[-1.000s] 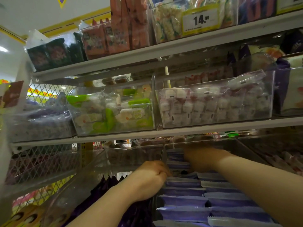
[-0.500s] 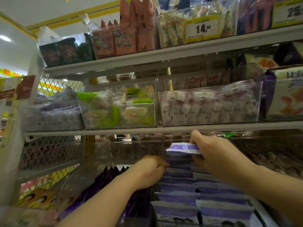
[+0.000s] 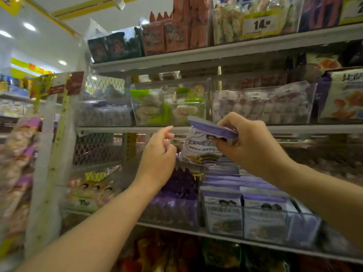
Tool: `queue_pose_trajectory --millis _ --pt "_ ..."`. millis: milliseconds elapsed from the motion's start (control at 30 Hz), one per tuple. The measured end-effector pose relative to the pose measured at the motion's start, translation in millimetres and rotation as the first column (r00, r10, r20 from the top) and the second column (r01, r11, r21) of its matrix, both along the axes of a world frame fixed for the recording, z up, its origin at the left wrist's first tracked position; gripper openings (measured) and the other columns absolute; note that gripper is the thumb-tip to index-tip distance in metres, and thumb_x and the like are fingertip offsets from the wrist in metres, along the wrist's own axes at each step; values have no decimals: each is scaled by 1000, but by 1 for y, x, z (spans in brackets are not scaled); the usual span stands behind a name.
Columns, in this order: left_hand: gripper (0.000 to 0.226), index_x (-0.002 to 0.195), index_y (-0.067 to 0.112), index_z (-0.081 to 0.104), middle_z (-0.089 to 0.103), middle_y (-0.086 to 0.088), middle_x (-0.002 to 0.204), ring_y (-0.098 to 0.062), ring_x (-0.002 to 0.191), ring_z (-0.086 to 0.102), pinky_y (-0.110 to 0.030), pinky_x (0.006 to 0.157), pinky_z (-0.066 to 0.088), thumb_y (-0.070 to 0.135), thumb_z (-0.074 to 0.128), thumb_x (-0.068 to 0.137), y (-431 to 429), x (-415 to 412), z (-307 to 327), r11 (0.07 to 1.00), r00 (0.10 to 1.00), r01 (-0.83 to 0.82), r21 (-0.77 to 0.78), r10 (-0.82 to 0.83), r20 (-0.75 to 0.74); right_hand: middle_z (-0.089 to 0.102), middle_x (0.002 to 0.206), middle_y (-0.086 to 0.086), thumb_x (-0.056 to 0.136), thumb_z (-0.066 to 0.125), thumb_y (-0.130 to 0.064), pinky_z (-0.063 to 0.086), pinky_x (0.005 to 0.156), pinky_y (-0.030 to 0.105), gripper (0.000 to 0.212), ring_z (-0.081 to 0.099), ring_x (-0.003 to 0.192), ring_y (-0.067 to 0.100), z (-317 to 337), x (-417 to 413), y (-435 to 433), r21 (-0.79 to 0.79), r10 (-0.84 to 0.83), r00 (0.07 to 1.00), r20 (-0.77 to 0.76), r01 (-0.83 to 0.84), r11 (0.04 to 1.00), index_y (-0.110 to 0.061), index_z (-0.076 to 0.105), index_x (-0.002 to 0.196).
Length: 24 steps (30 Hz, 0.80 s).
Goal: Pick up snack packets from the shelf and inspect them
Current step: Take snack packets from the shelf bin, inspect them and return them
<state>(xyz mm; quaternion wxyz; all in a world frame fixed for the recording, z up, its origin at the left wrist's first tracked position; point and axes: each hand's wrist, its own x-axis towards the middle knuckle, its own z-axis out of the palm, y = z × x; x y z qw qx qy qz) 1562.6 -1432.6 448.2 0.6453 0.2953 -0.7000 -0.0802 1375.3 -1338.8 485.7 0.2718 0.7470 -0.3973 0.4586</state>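
Head view: the right hand [image 3: 253,148] now pinches one purple-topped snack packet [image 3: 202,148] by its top edge, lifted clear above its row [image 3: 223,211] on the shelf [image 3: 216,234]. The left hand [image 3: 158,161], loosely open and empty, has risen beside it, so inspection can start.

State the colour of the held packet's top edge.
Purple; the packet below it is white with dark print. Head view.
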Motion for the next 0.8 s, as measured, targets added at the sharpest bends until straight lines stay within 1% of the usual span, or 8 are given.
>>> queue_pose_trajectory --millis 167,267,333,433,500,633,733,800 --pt "29 108 32 62 67 2 111 -15 109 61 -40 95 50 33 38 93 41 54 -53 981 974 184 67 -172 -150 61 67 -15 84 73 -28 44 53 14 15 60 59 0 -58 55 -5 186 167 981 99 -183 965 -26 62 95" --pt "38 105 22 65 71 -3 100 -19 98 66 -47 87 53 42 36 93 56 85 -95 965 976 205 163 -188 -112 64 71 -18 83 74 -28 44 54 11 14 62 66 -4 -101 89 -15 326 223 960 167 -267 907 -29 65 94" --pt "42 100 17 66 70 -5 98 -21 97 66 -44 87 52 48 38 96 60 105 -121 953 980 193 235 -174 -99 66 74 -17 83 73 -29 44 55 11 11 62 70 -4 -128 110 -23 401 240 946 219 -311 861 -28 67 92" --pt "34 85 25 62 64 10 78 -7 82 63 -22 77 48 56 48 89 63 133 -157 927 981 185 326 -153 -122 70 79 -10 82 73 -32 49 58 17 10 64 73 0 -160 136 -35 513 263 922 284 -377 771 -27 68 90" --pt "35 79 23 58 56 13 67 -4 65 55 -15 63 42 57 52 83 64 147 -179 918 992 120 379 -96 -80 72 82 -2 81 74 -34 53 62 26 10 67 75 3 -179 151 -40 617 269 902 338 -428 661 -29 69 88" --pt "30 92 25 70 75 -3 91 -21 86 72 -29 71 57 53 61 83 58 162 -224 847 967 204 492 -96 -235 77 90 -1 78 71 -37 55 61 20 25 73 82 11 -223 172 -49 616 262 691 673 -721 318 -19 74 94" --pt "31 94 24 74 76 -4 98 -21 93 73 -37 80 56 47 65 77 54 163 -248 773 905 313 552 -67 -419 75 99 11 71 67 -53 56 86 46 52 72 94 29 -256 185 -61 558 89 579 810 -809 182 -11 73 100" --pt "29 95 19 75 76 -7 100 -24 95 72 -40 83 55 40 67 76 50 162 -257 720 849 387 575 -36 -527 72 106 19 76 65 -48 52 94 51 54 69 101 36 -270 195 -66 452 -55 449 892 -888 80 -4 70 108"
